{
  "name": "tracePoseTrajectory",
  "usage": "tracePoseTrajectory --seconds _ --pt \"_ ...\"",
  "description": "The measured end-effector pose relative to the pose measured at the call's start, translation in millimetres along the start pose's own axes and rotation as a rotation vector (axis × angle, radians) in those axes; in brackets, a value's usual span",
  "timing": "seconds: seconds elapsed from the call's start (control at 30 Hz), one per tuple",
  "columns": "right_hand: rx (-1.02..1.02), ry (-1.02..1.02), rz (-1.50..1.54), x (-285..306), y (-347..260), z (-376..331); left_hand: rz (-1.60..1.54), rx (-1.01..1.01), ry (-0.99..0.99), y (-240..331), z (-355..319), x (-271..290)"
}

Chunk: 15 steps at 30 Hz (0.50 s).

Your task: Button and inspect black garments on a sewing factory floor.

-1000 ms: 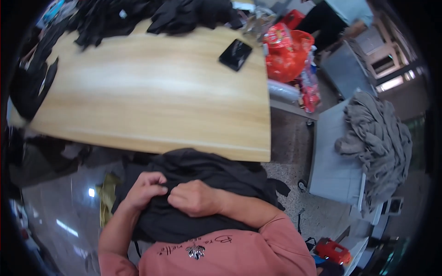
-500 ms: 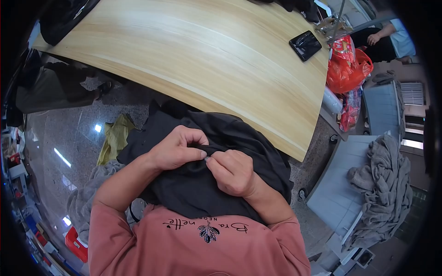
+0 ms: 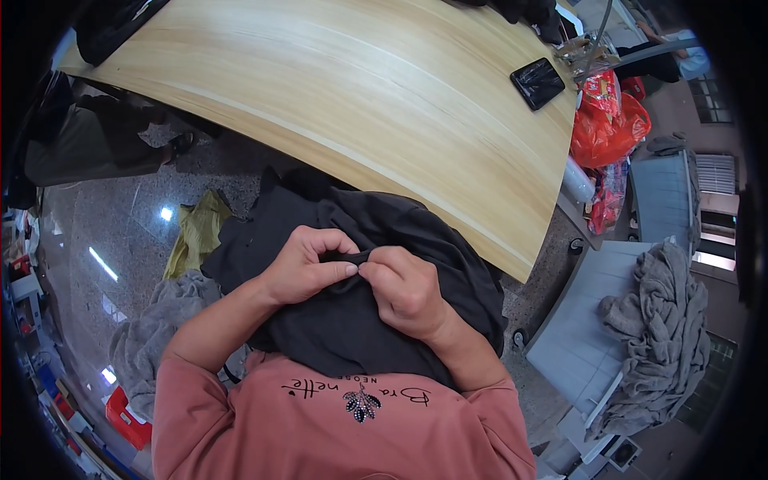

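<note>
A dark grey, nearly black garment (image 3: 332,332) lies bunched across my lap and reaches up to the table's near edge. My left hand (image 3: 308,264) pinches a folded edge of it between thumb and forefinger. Just to the right, my right hand (image 3: 404,290) grips the same fold, fingers curled and thumb pressed in. The two thumb tips almost meet, and a short stretch of the fold shows raised between the hands. Whatever lies under the fingertips is hidden.
A pale wooden table (image 3: 344,88) spans the top, bearing a black rectangular object (image 3: 537,83). Red plastic bags (image 3: 608,132) stand off its right end. Grey cloth (image 3: 660,336) is heaped on a pale wheeled surface at right. Olive cloth (image 3: 194,232) and grey cloth (image 3: 164,336) lie at left.
Both hands keep their pinch in nearly the same place. A small shiny spot between the thumb tips no longer shows. More of the fold stands up between the hands.
</note>
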State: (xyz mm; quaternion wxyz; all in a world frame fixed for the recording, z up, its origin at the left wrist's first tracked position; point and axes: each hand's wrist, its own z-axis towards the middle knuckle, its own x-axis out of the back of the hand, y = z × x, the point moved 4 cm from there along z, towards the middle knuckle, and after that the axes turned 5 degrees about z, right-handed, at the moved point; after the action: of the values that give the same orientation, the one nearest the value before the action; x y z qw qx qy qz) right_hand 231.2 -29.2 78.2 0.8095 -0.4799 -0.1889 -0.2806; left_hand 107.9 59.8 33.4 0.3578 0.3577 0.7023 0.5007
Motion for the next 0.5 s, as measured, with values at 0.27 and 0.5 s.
tracePoseTrajectory --seconds 0.27,0.5 --pt "-0.292 -0.102 0.203 -1.3 11.3 -2.3 0.177 -0.145 0.124 3.0 -4.0 -4.6" --pt "-0.396 -0.244 0.132 -9.6 21.5 -7.0 0.312 -0.253 0.227 -1.3 -7.1 -5.6"
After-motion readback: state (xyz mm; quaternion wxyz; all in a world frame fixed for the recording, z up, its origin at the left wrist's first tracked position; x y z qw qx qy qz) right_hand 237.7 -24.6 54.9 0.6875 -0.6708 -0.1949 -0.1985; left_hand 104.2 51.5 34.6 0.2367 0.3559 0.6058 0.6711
